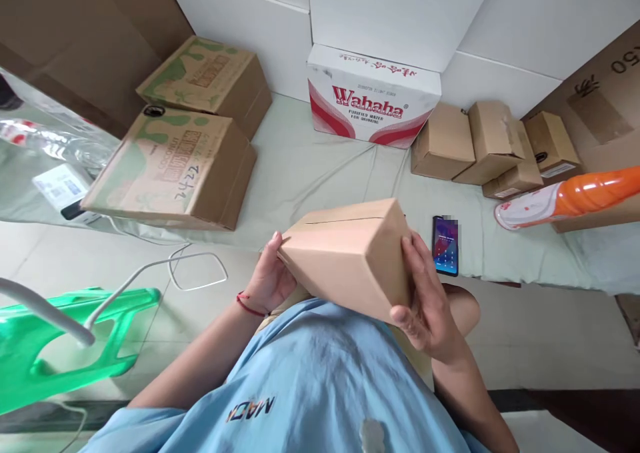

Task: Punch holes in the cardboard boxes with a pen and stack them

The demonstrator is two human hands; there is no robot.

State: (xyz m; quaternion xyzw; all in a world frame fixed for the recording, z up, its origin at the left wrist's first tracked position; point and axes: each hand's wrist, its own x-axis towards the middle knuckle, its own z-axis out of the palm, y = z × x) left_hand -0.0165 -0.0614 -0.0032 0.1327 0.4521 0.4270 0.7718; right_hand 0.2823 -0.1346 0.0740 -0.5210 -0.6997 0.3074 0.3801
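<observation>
A plain brown cardboard box (345, 240), closed with a seam along its upper side, is held tilted above my lap. My left hand (273, 276) grips its left end; the thumb shows at the corner and the other fingers are partly hidden. Around the right end curls my right hand (425, 296), with fingers on the far side and thumb on the near side. To the right of that hand a phone (445, 246) lies on the pale green cloth with its screen lit.
Two printed cartons (165, 163) stand at left, and a Wahaba-style white carton (373, 96) against the wall. Several small brown boxes (443, 143) and an orange-and-white bottle (565, 200) are at right. A green stool (115, 363) stands lower left, beside a white cable (135, 276).
</observation>
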